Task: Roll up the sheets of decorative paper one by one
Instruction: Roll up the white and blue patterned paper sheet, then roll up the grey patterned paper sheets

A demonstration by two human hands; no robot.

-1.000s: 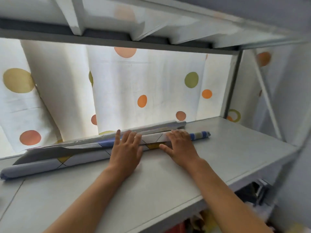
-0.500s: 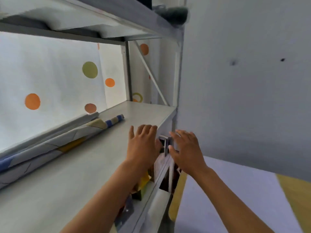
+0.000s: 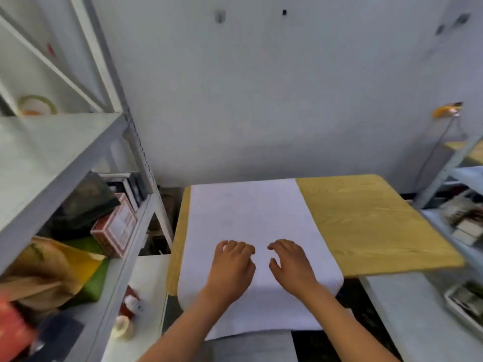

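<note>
1. Nearest the camera, two bare forearms reach forward over the near end of the sheet of paper [image 3: 251, 212], which hangs down past the front edge of the table [image 3: 371, 218].
2. The left hand [image 3: 231, 267] sits palm down over the sheet, fingers loosely curled with the tips bent toward the paper; it holds nothing. Whether the tips touch the paper cannot be told.
3. The right hand [image 3: 291, 265] is just beside it, a small gap apart, in the same pose: fingers loosely bent, thumb out toward the left hand, nothing held.
4. The sheet is plain white on this side and lies flat and unrolled under both hands, running away from them to the far edge of the table.
5. To the right of the right hand the bare yellow wood-grain tabletop shows; a narrow strip of it also shows left of the left hand.
6. Farther left of the hands stands a grey metal shelf unit [image 3: 65, 158] with boxes [image 3: 115, 228] and bags on its lower level.
7. Beyond the table rises a pale wall [image 3: 261, 87].
</note>
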